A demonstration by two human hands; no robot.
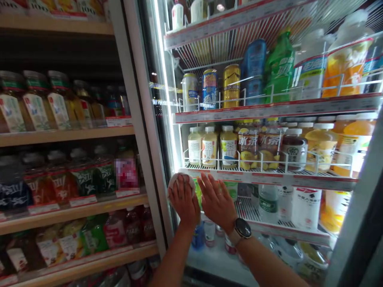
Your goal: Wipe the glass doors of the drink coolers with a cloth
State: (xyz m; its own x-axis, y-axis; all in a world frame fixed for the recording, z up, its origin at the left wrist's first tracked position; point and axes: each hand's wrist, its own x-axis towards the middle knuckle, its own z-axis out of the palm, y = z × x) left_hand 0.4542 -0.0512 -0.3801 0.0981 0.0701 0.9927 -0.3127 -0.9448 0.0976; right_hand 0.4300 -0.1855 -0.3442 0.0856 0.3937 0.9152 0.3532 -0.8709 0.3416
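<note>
My left hand [184, 199] presses a crumpled whitish cloth [171, 186] flat against what looks like the glass front of a lit drinks fridge, near its left edge. The fingers lie over the cloth. Just to the right, my right hand [218, 199] is spread with its fingers stretched out and nothing in it. It seems to rest on the same glass, in front of a fridge shelf edge [239, 175]. A dark round watch [243, 227] sits on the right wrist. Both hands partly cover green-labelled drinks behind them.
Tea bottles [229, 147], drink cans [231, 85] and a large green bottle [281, 65] stand on wire shelves in the fridge. A grey upright frame [149, 175] separates it from wooden shelves [72, 137] of bottled drinks on the left. A dark-edged frame [356, 223] borders the right.
</note>
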